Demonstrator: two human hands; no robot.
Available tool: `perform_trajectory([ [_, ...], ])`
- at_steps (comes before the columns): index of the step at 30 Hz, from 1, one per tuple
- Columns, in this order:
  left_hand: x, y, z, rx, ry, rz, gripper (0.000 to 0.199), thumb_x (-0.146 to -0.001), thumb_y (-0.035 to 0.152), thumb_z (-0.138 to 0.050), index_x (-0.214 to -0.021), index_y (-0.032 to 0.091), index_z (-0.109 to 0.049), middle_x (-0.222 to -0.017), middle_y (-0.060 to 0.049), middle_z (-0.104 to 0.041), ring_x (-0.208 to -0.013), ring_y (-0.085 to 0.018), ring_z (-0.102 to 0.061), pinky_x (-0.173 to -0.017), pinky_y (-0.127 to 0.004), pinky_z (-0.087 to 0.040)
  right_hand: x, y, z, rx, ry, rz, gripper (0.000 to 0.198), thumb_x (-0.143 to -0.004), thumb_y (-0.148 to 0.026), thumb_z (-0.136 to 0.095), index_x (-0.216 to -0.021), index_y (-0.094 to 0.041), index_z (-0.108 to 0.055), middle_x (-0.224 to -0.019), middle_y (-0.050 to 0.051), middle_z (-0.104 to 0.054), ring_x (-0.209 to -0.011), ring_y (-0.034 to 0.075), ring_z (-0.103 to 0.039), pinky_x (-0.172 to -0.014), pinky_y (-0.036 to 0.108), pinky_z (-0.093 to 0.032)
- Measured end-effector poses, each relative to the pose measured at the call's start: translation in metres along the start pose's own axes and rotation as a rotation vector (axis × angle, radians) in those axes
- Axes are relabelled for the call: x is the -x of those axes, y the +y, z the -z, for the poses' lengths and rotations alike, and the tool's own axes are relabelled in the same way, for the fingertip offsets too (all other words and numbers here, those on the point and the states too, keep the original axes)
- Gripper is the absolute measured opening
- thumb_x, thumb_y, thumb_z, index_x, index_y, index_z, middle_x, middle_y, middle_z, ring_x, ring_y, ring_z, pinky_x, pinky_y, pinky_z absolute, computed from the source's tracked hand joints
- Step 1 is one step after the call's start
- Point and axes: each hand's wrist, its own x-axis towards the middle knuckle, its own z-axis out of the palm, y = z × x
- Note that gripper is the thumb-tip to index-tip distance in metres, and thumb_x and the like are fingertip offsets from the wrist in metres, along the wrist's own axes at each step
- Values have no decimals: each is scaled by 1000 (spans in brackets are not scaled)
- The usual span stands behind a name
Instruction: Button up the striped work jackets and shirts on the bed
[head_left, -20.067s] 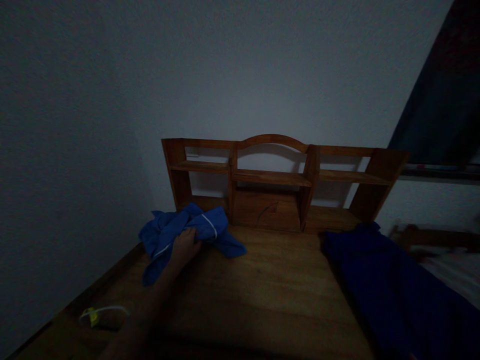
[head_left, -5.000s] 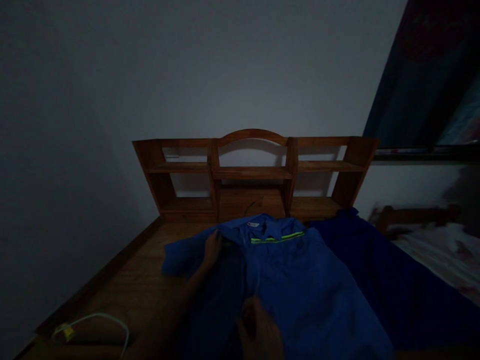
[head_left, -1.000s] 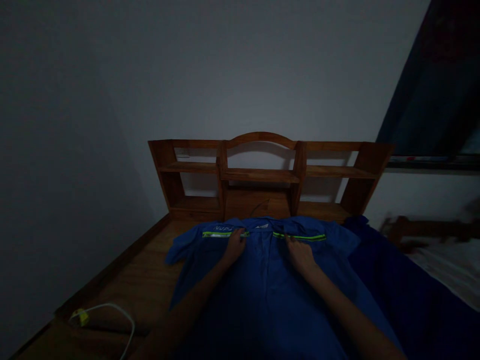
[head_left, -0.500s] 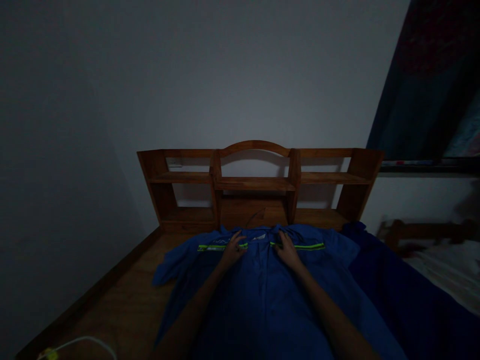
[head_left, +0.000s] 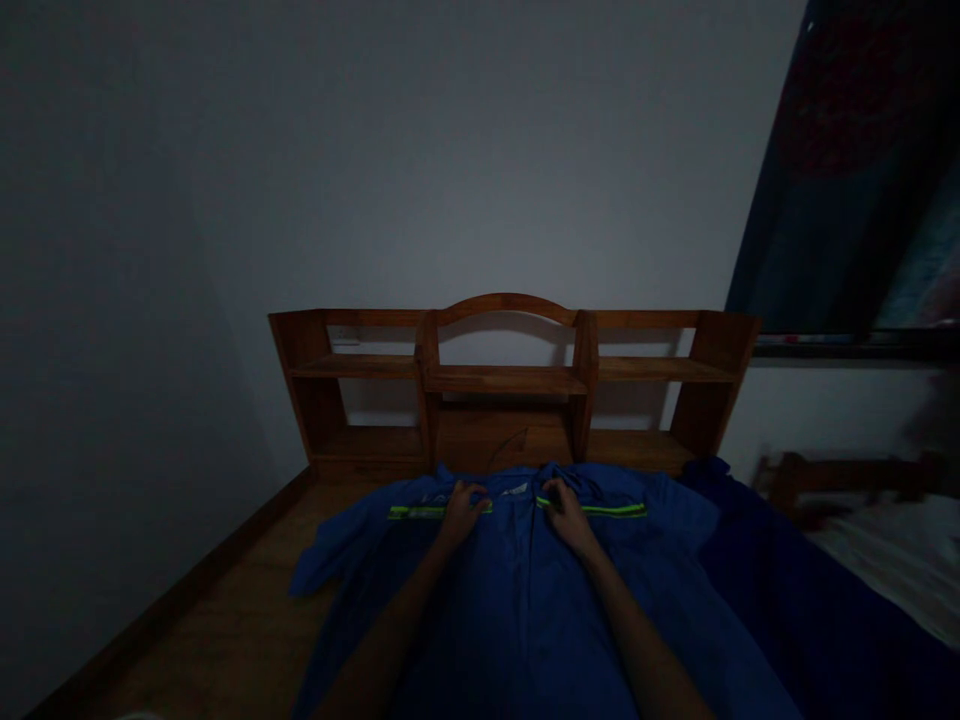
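A blue short-sleeved work shirt point(head_left: 495, 600) with yellow-green chest stripes lies spread out, front side up, its collar toward the wooden headboard shelf. My left hand point(head_left: 463, 512) rests on the chest stripe left of the collar, its fingers curled in toward the thumb on the cloth. On the other side of the front opening, my right hand point(head_left: 568, 515) has its fingers bent in the same way on the shirt near the collar. A pale label point(head_left: 514, 490) shows inside the neck between the hands. Dim light hides the fingertips' exact hold.
A wooden shelf unit point(head_left: 506, 380) stands against the wall behind the shirt. Dark blue cloth point(head_left: 810, 590) lies along the right side. Wooden boards point(head_left: 247, 600) show at left. Farther right are another wooden bed frame point(head_left: 855, 475) and a dark curtain point(head_left: 825, 200).
My fingers have drawn in closer to the thumbs, and both hands stay by the collar. The view has tilted slightly up, and the white cord at lower left has almost left the picture.
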Motion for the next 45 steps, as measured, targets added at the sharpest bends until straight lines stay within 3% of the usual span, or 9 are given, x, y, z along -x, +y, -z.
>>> perform_trajectory([
  [4, -9, -2, -3, 1, -22, 57, 14, -64, 25, -69, -76, 18, -65, -88, -6, -62, -100, -25, -52, -92, -40, -35, -1, 0, -3, 50, -7, 14, 39, -63, -10, -46, -98, -20, -61, -119, 6, -51, -118, 23, -41, -104, 42, -28],
  [8, -19, 4, -1, 65, -113, 99, 12, -60, 19, -70, -65, 16, -60, -69, -3, -61, -74, -19, -57, -75, -33, -42, -1, 0, -6, 73, 14, 3, 47, -63, -10, -49, -108, -19, -60, -123, 9, -47, -119, 24, -41, -104, 41, -29],
  [13, -17, 33, -7, 219, -204, 125, 15, -78, 31, -54, -80, 16, -54, -66, 0, -59, -63, -13, -58, -61, -24, -44, -1, -1, -1, -28, 60, -53, 80, -64, -10, -48, -139, -21, -23, -116, 8, -51, -102, 20, -53, -90, 38, -44],
  [20, 12, 41, -37, 412, -173, 56, 24, -75, 40, -59, -79, 17, -54, -106, -7, -53, -66, -11, -59, -58, -27, -50, 0, -12, 5, -161, 50, -76, 87, -66, -11, -50, -142, -25, -10, -104, 5, -55, -86, 16, -57, -80, 33, -48],
  [28, 7, 35, -29, 389, -50, 105, 25, -77, 42, -56, -79, 17, -56, -135, -9, -39, -75, -13, -60, -58, -27, -52, 0, -20, -3, -2, 20, 9, 92, -69, -13, -52, -144, -21, 0, -93, 3, -57, -84, 17, -57, -83, 34, -46],
  [32, 8, 33, -30, 431, -18, 115, 27, -72, 42, -62, -78, 16, -61, -123, -9, -49, -78, -15, -61, -59, -27, -52, 3, -21, -3, 114, -44, 36, 84, -74, -13, -49, -144, -22, -5, -97, 5, -59, -92, 19, -56, -89, 37, -43],
  [37, 9, 32, -30, 480, 22, 109, 28, -66, 42, -69, -73, 16, -65, -97, -7, -61, -85, -18, -61, -71, -29, -51, 7, -18, -6, 268, -67, 6, 66, -77, -17, -49, -139, -20, -28, -106, 11, -56, -99, 23, -54, -90, 38, -41],
  [41, 10, 39, -26, 661, -111, 224, 32, -69, 45, -66, -79, 14, -62, -70, -2, -63, -61, -15, -61, -58, -26, -50, 4, -9, -10, 51, -33, -100, 59, -73, -22, -55, -129, -15, -38, -101, 10, -60, -98, 24, -54, -91, 39, -40],
  [45, 11, 43, -26, 809, -157, 236, 32, -68, 44, -67, -78, 14, -60, -69, -3, -65, -62, -16, -63, -63, -29, -52, -3, -8, -6, -213, -37, -220, 40, -73, -32, -57, -110, -16, -50, -87, 5, -63, -79, 19, -59, -77, 33, -47],
])
